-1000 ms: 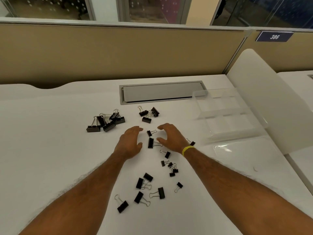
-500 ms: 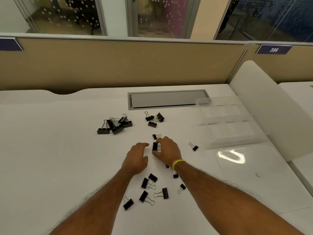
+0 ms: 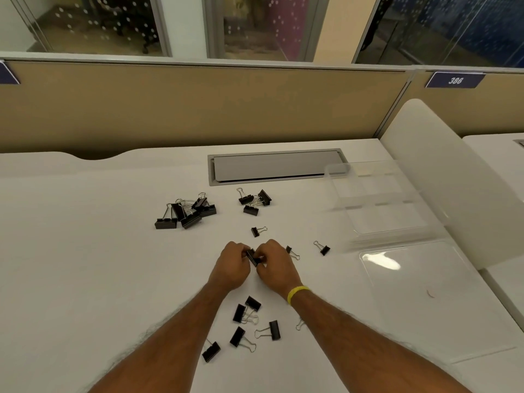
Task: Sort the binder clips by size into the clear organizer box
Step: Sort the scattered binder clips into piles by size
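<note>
organizer box (image 3: pixel 391 211) right of binder clips (image 3: pixel 185 212)

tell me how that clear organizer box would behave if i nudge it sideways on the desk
The clear organizer box looks thin-walled and its compartments appear empty, so it is probably light and would slide easily on the smooth white desk. Its open lid lies flat alongside, so it would likely drag or swing the box rather than tip it.

a single wide-angle view from the person's head looks forward and down across the white desk (image 3: pixel 85 251), close enough that both forearms reach in from the bottom edge to mid-frame, while the tan partition (image 3: pixel 198 109) and glass walls (image 3: pixel 255 24) behind it fill the top.
</note>
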Tool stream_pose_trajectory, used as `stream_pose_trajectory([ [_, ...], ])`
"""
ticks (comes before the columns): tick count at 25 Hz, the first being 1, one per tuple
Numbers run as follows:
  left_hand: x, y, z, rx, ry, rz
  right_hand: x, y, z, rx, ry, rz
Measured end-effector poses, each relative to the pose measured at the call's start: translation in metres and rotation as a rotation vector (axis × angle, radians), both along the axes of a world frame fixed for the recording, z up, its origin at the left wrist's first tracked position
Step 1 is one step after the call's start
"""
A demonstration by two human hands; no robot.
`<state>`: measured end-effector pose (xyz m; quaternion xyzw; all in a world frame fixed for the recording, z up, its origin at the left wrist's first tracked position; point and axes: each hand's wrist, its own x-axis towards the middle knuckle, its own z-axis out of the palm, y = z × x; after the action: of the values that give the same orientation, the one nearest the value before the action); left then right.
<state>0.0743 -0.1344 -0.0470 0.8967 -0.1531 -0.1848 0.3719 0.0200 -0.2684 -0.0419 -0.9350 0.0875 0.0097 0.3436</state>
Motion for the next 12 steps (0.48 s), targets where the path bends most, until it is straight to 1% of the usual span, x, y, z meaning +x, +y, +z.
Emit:
stream_pose_trajectory([
  [2,0.0,-0.001,0.0,-0.021,-0.004,0.039,-0.003,0.005,0.001,0.054,-0.007,-0.058],
  [4,0.0,-0.002,0.0,-0.037,0.002,0.057,-0.005,0.01,0.002,0.051,0.006,-0.073],
  [9,-0.002,-0.001,-0.003,0.019,0.027,0.074,-0.001,0.012,0.0,-0.161,0.105,0.016],
  [12,-0.004,0.001,-0.001,0.02,0.025,0.083,-0.001,0.013,0.005,-0.222,0.131,0.051],
])
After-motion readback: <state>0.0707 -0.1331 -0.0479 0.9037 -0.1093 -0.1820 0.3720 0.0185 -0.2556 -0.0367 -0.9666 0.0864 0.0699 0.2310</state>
